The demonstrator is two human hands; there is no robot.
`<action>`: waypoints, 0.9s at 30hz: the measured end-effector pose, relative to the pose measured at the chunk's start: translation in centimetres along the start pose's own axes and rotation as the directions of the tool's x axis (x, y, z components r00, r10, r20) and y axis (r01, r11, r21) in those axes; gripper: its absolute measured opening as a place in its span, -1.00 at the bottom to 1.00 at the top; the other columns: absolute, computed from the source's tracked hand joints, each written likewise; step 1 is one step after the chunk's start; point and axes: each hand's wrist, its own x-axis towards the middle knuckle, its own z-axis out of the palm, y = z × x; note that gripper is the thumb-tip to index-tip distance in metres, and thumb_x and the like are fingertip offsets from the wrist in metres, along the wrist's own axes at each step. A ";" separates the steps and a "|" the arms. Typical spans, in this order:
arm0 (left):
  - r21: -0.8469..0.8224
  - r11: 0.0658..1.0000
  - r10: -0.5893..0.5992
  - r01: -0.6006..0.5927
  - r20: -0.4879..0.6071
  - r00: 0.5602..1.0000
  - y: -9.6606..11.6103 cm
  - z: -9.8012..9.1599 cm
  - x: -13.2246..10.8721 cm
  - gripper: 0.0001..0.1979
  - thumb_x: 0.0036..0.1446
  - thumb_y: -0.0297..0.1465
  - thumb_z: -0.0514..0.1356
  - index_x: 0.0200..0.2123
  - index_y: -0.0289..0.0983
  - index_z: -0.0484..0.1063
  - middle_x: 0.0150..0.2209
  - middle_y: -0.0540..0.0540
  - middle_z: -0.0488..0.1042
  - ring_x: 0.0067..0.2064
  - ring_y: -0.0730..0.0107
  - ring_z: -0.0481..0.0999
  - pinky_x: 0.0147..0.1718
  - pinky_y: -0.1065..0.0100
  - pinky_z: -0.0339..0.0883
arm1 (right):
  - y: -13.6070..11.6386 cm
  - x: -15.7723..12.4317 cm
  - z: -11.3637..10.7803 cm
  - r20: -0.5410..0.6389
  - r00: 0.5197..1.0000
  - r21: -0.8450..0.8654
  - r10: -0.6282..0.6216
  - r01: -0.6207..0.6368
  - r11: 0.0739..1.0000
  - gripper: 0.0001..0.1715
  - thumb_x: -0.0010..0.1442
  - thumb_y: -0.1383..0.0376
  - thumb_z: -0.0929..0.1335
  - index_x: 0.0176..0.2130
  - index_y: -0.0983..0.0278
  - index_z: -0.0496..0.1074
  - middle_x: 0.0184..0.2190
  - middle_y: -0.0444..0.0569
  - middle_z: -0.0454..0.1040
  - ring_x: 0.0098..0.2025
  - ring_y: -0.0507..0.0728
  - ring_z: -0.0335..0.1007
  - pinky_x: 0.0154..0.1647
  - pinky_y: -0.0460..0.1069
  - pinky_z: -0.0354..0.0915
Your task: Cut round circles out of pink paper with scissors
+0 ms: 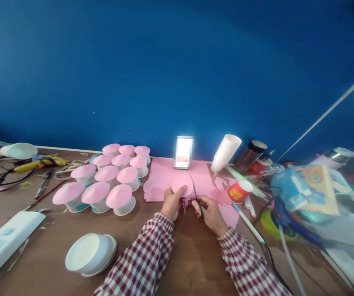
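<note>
Between the thumb and fingers of my left hand [172, 204] is a pink paper piece [181, 183] with a rounded edge. My right hand [210, 213] grips a pair of scissors [195, 190] by dark handles, its blades pointing away from me beside the paper's right edge. Beneath and beyond both hands lie larger pink paper sheets [158, 172]. Pink scraps [229, 216] lie to the right of my right hand. Over to the left stand several white cups topped with shallow pink paper cones [119, 196], set in rows.
A white cup [87, 253] lies at the front left, near a power strip [7, 242]. A yellow glue gun [41, 163] is at the far left. To the right are a stack of white cups [226, 152], a red paper cup [239, 191], a pen [248, 223] and a blue glue gun [294, 224]. A blue wall [164, 74] rises behind.
</note>
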 end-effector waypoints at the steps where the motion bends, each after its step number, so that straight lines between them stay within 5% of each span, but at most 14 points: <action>1: 0.001 1.000 0.001 -0.001 -0.005 1.000 0.0 0.0 0.0 -0.60 -0.26 -0.24 0.38 -0.43 -0.37 0.34 -0.67 0.07 0.29 -0.70 0.61 0.18 -0.75 0.50 0.04 | 0.0 0.0 0.0 0.000 1.000 0.001 0.004 -0.004 1.000 -0.70 0.11 0.11 0.37 -0.33 0.32 0.44 -0.65 -0.19 0.29 -0.62 -0.03 0.17 -0.63 -0.14 0.11; 11: 0.028 0.999 0.044 -0.046 0.044 0.998 -0.2 0.0 0.0 -0.62 -0.20 -0.30 0.36 -0.33 -0.46 0.46 -0.57 -0.06 0.43 -0.63 0.58 0.26 -0.68 0.49 0.11 | 0.3 0.1 0.1 0.007 1.000 0.047 0.017 -0.017 0.999 -0.67 0.09 0.10 0.39 -0.29 0.32 0.44 -0.65 -0.20 0.30 -0.62 -0.03 0.20 -0.62 -0.14 0.16; 27: 0.029 0.999 0.035 -0.036 0.057 0.998 0.0 -0.1 0.1 -0.65 -0.22 -0.26 0.36 -0.45 -0.42 0.41 -0.67 0.02 0.32 -0.71 0.62 0.17 -0.74 0.48 0.06 | 0.6 0.1 -0.1 0.011 1.000 0.048 0.020 -0.020 0.999 -0.67 0.10 0.10 0.38 -0.27 0.32 0.44 -0.64 -0.20 0.28 -0.61 -0.03 0.16 -0.62 -0.14 0.12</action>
